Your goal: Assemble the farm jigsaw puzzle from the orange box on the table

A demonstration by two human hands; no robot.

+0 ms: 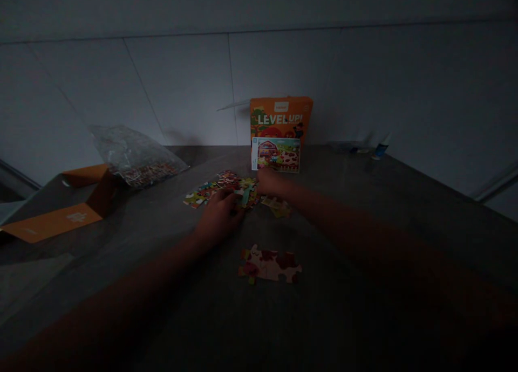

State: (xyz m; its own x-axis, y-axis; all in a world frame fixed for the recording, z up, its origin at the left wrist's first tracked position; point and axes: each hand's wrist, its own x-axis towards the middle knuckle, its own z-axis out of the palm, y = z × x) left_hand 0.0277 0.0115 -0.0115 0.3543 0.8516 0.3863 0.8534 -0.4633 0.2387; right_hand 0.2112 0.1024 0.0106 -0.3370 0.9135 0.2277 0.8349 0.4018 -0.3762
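Note:
A pile of loose jigsaw pieces (208, 191) lies in the middle of the table. At its near side is my left hand (220, 213), fingers curled around a pale green puzzle piece (245, 196). My right hand (272, 182) reaches to the right edge of the pile; its fingers are blurred and partly hidden, so I cannot make out what they hold. A few yellowish pieces (277, 206) lie just below the right wrist. Nearer to me, several joined pieces form part of a spotted cow (269, 265).
A farm picture card (279, 155) leans on an upright orange puzzle box (281, 116) by the wall. To the left are a clear bag of pieces (141, 159) and an open orange box part (56, 221). A small white-and-blue bottle (381, 148) stands at the back right. The light is dim.

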